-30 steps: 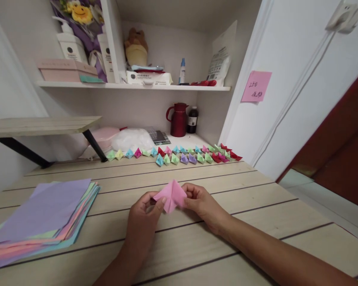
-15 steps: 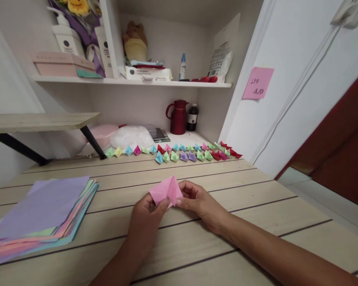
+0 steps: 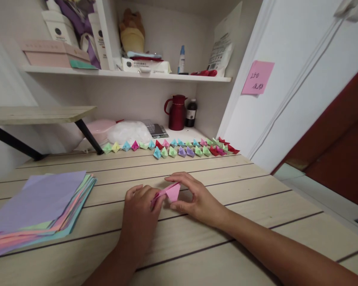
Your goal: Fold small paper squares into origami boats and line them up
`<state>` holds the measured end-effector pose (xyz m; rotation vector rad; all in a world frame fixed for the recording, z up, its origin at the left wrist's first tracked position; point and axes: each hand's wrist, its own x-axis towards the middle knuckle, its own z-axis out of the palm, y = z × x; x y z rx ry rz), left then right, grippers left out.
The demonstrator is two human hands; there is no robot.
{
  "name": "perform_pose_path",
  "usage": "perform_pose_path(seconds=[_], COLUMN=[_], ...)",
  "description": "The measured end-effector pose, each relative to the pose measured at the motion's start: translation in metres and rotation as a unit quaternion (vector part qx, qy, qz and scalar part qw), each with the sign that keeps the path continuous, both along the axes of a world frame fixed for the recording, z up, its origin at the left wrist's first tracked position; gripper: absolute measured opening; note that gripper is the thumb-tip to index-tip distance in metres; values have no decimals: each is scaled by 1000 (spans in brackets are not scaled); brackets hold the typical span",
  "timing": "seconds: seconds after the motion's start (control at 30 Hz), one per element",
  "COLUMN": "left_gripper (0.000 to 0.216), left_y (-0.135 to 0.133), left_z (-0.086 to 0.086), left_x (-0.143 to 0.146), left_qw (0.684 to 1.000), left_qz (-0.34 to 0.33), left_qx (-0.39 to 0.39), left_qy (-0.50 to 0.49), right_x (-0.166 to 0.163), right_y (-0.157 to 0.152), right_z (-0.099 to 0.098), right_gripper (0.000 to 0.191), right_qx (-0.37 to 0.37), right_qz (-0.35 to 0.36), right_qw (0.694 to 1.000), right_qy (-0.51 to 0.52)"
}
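Observation:
A partly folded pink paper [image 3: 170,191] sits low over the wooden table [image 3: 197,246], held between both hands. My left hand [image 3: 140,216] grips its left side with the fingers curled round it. My right hand [image 3: 193,196] pinches its right side, thumb below and fingers arched over the top. Left of my hands lies a stack of coloured paper sheets [image 3: 38,206], a purple sheet on top. Two rows of small folded paper boats [image 3: 170,147] in several colours stand along the table's far edge.
Behind the boats are a dark red jug [image 3: 176,113], a brown bottle [image 3: 191,113], a white plastic bag [image 3: 128,132] and a pink box [image 3: 100,129]. A wooden side shelf [image 3: 38,114] juts out at left. A pink sticky note [image 3: 257,77] hangs on the white door at right.
Both hands have lowered the pink paper from the air down toward the table top. The paper now looks flatter and more closed. The view has tilted slightly.

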<state>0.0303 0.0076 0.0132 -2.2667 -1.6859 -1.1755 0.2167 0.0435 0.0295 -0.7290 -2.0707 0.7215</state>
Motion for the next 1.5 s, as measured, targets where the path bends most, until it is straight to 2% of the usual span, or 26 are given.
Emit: perform_pose_path(seconds=[0.17,0.3,0.53,0.7,0.83,0.97,1.03,1.17,1.27,1.4,1.5], left_gripper=[16,15,20,24,26,28,28,28,31,50,46], left_y=[-5,-8,-8,-9,-6,-3,-2,-4,-8,-13,-16], left_z=[3,5,5,4,-1,-5,-3,5,12,21,24], left_x=[0,0,3,3,1,-5,-12,-35,-46,-34,-17], left_qw=[999,996,980,966,957,934,931,939,948,948,943], left_qz=[-5,-14,-27,-22,-81,-169,-174,-139,-116,-172,-199], left_qx=[19,36,119,151,126,67,24,-67,-97,-99,-133], left_qy=[34,74,160,207,250,307,319,306,280,249,233], right_x=[1,1,0,1,1,6,10,17,18,15,14], right_y=[5,5,9,18,20,18,18,19,19,17,16], right_z=[-2,-5,-13,-22,-24,-22,-20,-17,-17,-18,-18], right_gripper=[27,13,19,14,13,12,14,15,13,14,15], right_qx=[30,75,164,230,251,218,191,163,155,146,141], right_qz=[-36,-61,-104,-109,-74,-5,23,40,41,34,34], right_qw=[999,995,979,954,940,949,953,958,960,960,961], right_qy=[27,-4,-64,-154,-217,-229,-234,-233,-231,-235,-234])
